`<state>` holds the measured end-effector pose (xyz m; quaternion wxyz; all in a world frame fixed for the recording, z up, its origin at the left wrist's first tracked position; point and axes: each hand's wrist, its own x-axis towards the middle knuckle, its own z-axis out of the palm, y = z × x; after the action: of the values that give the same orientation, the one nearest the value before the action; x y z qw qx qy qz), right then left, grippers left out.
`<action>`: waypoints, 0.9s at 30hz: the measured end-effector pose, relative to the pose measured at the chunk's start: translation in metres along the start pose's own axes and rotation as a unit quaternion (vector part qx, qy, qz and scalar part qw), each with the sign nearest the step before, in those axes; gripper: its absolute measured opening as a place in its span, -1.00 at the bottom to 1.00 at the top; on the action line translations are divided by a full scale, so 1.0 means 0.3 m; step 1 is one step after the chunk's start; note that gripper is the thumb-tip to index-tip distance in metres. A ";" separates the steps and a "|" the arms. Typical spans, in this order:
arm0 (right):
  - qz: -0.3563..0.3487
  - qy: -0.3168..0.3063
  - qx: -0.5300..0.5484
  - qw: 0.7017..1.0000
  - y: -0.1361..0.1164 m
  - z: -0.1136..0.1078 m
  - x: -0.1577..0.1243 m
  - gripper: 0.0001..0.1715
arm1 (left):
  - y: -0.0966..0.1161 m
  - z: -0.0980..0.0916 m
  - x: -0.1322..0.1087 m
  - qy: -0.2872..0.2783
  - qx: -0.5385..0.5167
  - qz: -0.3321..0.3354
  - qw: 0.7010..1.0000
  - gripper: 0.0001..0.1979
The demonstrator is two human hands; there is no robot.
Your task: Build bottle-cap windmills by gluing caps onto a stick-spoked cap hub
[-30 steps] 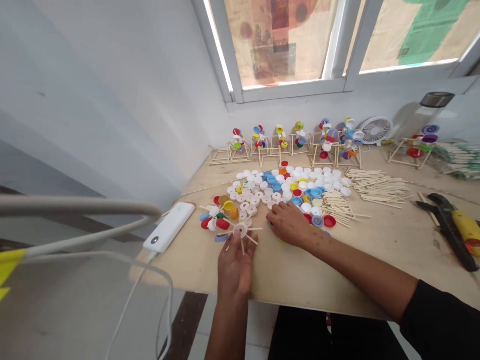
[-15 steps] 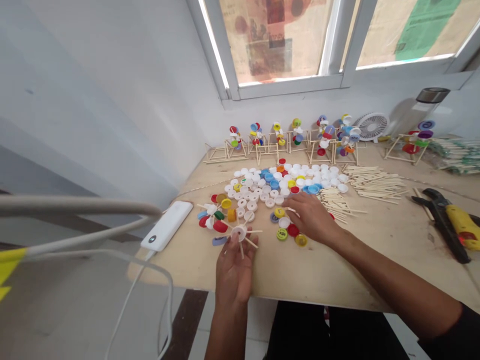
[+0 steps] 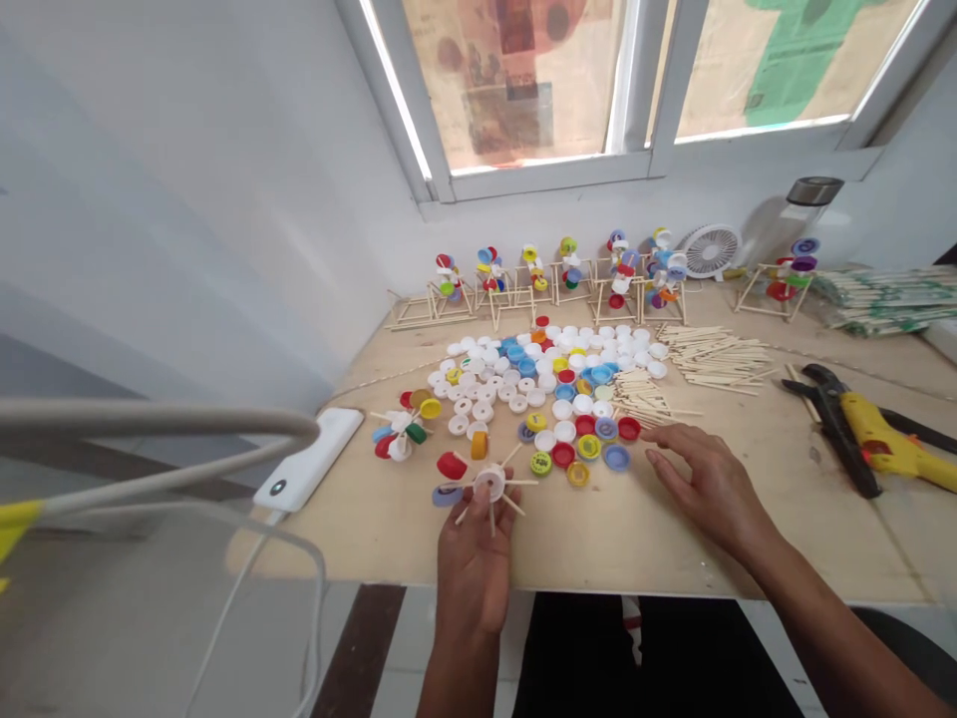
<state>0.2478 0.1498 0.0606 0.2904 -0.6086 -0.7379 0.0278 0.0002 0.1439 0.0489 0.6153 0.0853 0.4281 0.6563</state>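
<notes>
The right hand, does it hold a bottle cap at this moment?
No, the right hand is open and empty, its fingers spread just beside the coloured bottle caps.

stick-and-cap wheel (image 3: 489,483): underside hidden | pliers (image 3: 844,429): cut off right

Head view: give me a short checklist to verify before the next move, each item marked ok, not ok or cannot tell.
1. Left hand holding the white bottle cap hub, with craft sticks radiating from it: ok.
2. Craft sticks firmly fixed in the hub: cannot tell.
3. Right hand open and empty over the plywood board: ok.
4. Loose coloured bottle caps near the right hand: ok.
5. Spare craft sticks lying beside the caps: ok.
</notes>
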 end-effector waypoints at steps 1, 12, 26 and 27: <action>0.005 0.001 -0.011 1.000 0.014 0.002 -0.008 -0.71 | -0.004 0.007 -0.001 -0.003 0.001 -0.001 1.000 -0.83; -0.051 -0.146 -0.132 0.979 0.033 0.036 0.246 -0.78 | -0.029 0.030 -0.013 0.009 0.010 -0.001 1.000 -0.85; -0.111 -0.230 -0.173 0.951 0.007 0.069 0.331 -0.81 | -0.006 0.010 -0.010 0.039 0.002 -0.022 0.999 -0.85; -0.110 -0.231 -0.175 0.951 0.008 0.068 0.330 -0.80 | -0.003 0.011 -0.009 0.040 0.002 -0.026 0.999 -0.85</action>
<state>0.2315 0.2474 0.0819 0.0023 -0.5418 -0.8405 0.0062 0.0036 0.1428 0.0514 0.6145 0.0493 0.4554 0.6423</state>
